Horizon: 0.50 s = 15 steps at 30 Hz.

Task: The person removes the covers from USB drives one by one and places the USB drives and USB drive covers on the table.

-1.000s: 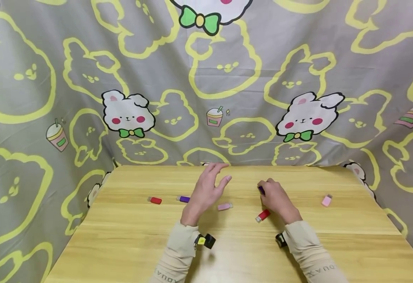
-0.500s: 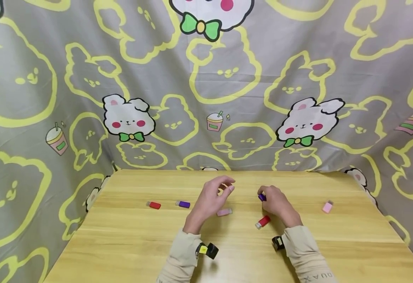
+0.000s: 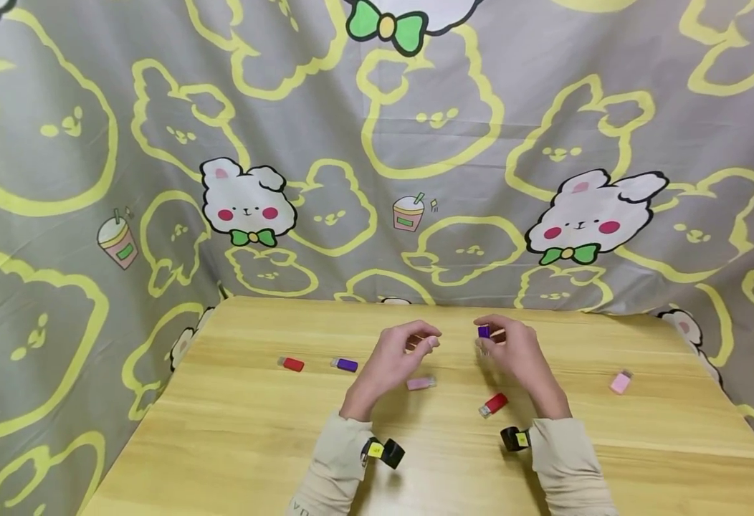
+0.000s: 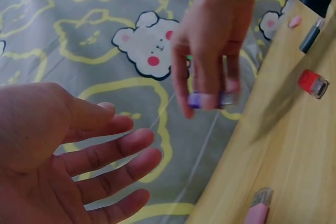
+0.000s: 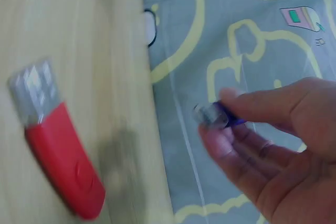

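Note:
My right hand pinches a purple USB flash drive between thumb and fingertips, above the table. Its metal plug points out from the fingertips in the right wrist view. My left hand hovers over the table with relaxed, slightly bent fingers and holds nothing. A pink flash drive lies beneath it, partly behind the wrist. Nearer the right forearm lies a red flash drive, large in the right wrist view.
At the left lie another red flash drive and another purple one. A second pink drive is at the right. One dark, drive-shaped thing shows in the left wrist view. Patterned cloth hangs behind the wooden table.
My right hand has lifted the purple flash drive up off the table. My left hand stays raised, its fingers a little more bent than a second ago. The head view has shifted slightly.

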### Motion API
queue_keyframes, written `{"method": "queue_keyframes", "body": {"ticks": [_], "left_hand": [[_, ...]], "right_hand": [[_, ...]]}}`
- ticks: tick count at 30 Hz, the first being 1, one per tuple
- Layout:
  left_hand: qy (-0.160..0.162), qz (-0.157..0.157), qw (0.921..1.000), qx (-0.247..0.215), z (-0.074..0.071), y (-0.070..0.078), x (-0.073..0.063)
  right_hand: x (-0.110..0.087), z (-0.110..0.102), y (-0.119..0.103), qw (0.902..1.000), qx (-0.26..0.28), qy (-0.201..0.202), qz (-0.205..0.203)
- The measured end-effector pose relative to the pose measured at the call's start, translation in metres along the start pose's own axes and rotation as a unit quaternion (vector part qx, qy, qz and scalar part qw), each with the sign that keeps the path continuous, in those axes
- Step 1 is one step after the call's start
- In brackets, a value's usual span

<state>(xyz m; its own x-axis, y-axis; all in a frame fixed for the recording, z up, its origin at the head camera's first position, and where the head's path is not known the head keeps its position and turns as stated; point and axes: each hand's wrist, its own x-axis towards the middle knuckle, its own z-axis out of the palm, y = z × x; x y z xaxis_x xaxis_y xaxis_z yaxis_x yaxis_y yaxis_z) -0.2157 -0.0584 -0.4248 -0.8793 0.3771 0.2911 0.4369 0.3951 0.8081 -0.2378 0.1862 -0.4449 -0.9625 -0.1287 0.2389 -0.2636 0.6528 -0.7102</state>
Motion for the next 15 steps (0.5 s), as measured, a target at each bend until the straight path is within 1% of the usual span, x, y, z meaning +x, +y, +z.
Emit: {"method": "queue_keyframes", "body": {"ticks": [2, 4, 6, 8, 10, 12, 15], "left_hand": [[-0.002, -0.005, 1.0000, -0.003, 0.003, -0.001, 0.002], [0.001, -0.012, 0.9999, -0.009, 0.006, -0.003, 0.003], [0.002, -0.020, 0.9994, -0.027, 0.008, -0.005, 0.004], [0.000, -0.024, 0.9981, -0.057, 0.010, -0.008, 0.005], [-0.003, -0.022, 0.9957, -0.090, 0.012, -0.010, 0.006], [-0.005, -0.021, 0.9920, -0.125, 0.012, -0.011, 0.008], [0.004, -0.028, 0.9848, -0.171, 0.013, -0.011, 0.010]], "right_hand": [[0.000, -0.002, -0.001, 0.9991, 0.037, 0.019, 0.007], [-0.002, -0.002, -0.002, 0.9957, 0.085, 0.030, 0.022], [-0.004, -0.002, -0.004, 0.9906, 0.127, 0.034, 0.039], [-0.006, -0.002, -0.006, 0.9842, 0.165, 0.038, 0.052], [-0.007, -0.001, -0.010, 0.9789, 0.194, 0.040, 0.050], [-0.005, 0.000, -0.016, 0.9732, 0.223, 0.041, 0.040], [-0.003, 0.002, -0.025, 0.9649, 0.259, 0.037, 0.018]]}}
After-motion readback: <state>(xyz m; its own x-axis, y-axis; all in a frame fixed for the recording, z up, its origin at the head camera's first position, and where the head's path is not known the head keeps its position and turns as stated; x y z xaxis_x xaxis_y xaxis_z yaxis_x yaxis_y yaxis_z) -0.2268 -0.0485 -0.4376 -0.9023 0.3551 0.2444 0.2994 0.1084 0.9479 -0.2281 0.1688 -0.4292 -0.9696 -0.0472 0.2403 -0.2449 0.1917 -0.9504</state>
